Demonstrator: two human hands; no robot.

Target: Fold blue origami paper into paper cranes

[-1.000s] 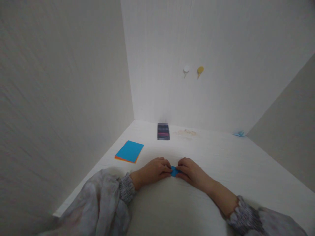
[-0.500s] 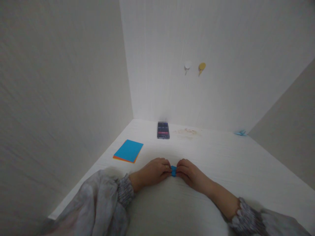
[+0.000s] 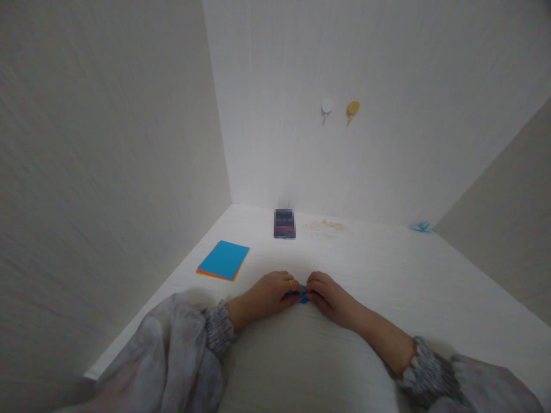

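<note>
Between my two hands, low in the middle of the head view, is a small folded piece of blue paper. My left hand, with a ring on one finger, pinches its left side. The fingertips of my right hand are closed on its right side. Most of the paper is covered by the fingers, so its folded shape cannot be made out. To the left of my left hand lies a stack of coloured paper sheets, blue on top with orange and yellow edges showing beneath.
A dark, pixelated flat object lies by the back wall. Right of it is a brownish stain on the white table. A light-blue crumpled or folded item sits in the far right corner. White and yellow hooks hang on the wall.
My fingers have closed in over the blue paper, and less of it shows between them. The whole view has shifted slightly.
</note>
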